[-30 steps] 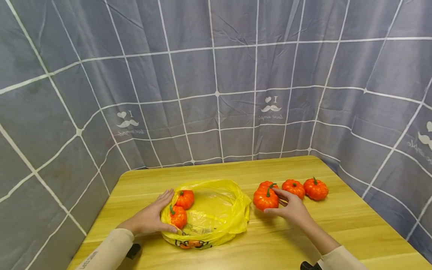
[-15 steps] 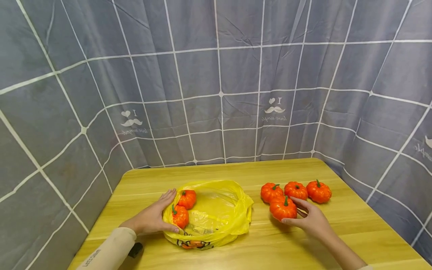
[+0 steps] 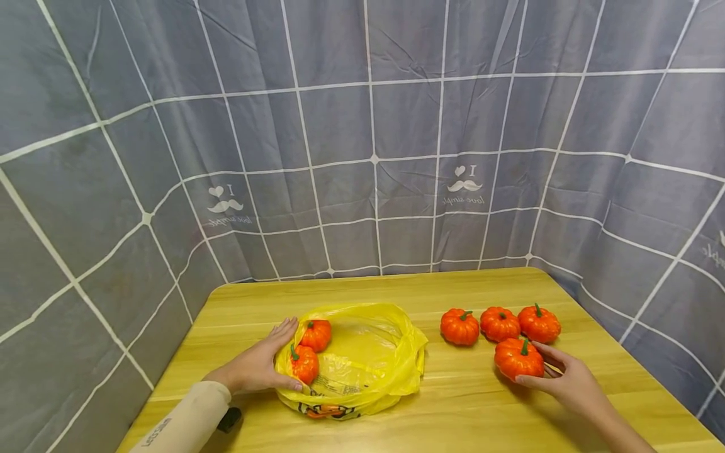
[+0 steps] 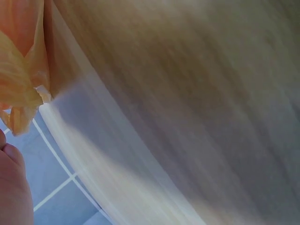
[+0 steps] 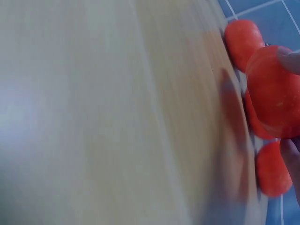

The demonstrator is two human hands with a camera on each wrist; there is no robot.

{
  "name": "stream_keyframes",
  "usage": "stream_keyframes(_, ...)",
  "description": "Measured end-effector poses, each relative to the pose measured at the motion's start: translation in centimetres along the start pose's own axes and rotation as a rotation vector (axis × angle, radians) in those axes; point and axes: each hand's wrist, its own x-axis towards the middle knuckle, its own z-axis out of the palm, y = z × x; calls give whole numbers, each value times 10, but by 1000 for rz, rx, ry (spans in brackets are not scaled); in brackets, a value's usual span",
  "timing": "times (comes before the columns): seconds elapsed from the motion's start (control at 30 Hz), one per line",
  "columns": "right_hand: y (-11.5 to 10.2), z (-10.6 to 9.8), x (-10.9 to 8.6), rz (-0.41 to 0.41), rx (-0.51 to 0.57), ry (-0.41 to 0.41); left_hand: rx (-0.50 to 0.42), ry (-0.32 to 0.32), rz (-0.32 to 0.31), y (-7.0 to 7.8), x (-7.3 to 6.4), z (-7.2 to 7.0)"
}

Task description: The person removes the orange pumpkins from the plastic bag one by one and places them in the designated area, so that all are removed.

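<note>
Pumpkin (image 3: pixel 515 360) shifted rightward, grasped and partly covered by right grip (image 3: pixel 571 379), left grip (image 3: pixel 258 363) spread against bag (image 3: pixel 404 368)

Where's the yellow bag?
In the head view, the yellow bag sits on the table, left of centre, right beside the person's left hand, with two orange pumpkins inside.

Item: grey curtain (image 3: pixel 408 119). Left slogan (image 3: pixel 225 204), white, mirrored to you: "I", a heart, a moustache, then "love simple". Right slogan (image 3: pixel 464 184), same design; you read "I", the heart, the moustache and "love", the next word faint. Right-edge lettering (image 3: pixel 712 255): only a cut-off word end shows.

Item: left sleeve (image 3: pixel 184 415). Dark lettering (image 3: pixel 156 432), too small for you to read surely.

Item: yellow bag (image 3: pixel 403 371). Black-and-orange print (image 3: pixel 330 411), creased, illegible to you.
</note>
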Motion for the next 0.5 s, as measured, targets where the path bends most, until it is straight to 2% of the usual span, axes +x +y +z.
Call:
stream_keyframes(0.27,14,-22,-6,69,-78,12,0,-6,-4,1,0,0)
stream_keyframes(0.5,27,-38,-7,88,-173,32,8,-5,-10,1,-1,0)
